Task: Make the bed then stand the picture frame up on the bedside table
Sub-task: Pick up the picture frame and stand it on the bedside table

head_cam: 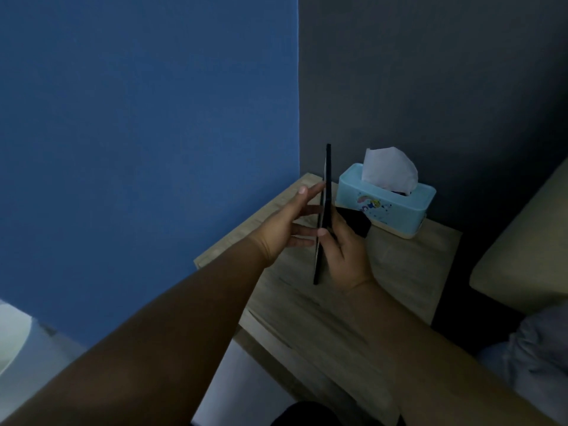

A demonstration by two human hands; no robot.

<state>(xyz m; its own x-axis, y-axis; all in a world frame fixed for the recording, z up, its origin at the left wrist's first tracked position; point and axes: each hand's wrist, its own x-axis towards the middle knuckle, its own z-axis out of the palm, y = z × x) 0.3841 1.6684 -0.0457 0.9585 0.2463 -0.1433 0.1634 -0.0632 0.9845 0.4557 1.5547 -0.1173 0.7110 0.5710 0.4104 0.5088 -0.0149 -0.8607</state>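
A thin black picture frame is seen edge-on, held upright above the wooden bedside table. My left hand lies flat against its left face with the fingers spread. My right hand grips it from the right, thumb over the near edge. A black flap, likely the frame's back stand, sticks out to the right under my right fingers. Whether the frame's lower edge touches the table I cannot tell.
A light-blue tissue box with a white tissue sticking up stands at the table's back, just right of the frame. A blue wall is on the left, a dark grey wall behind. A beige headboard and grey bedding lie at the right.
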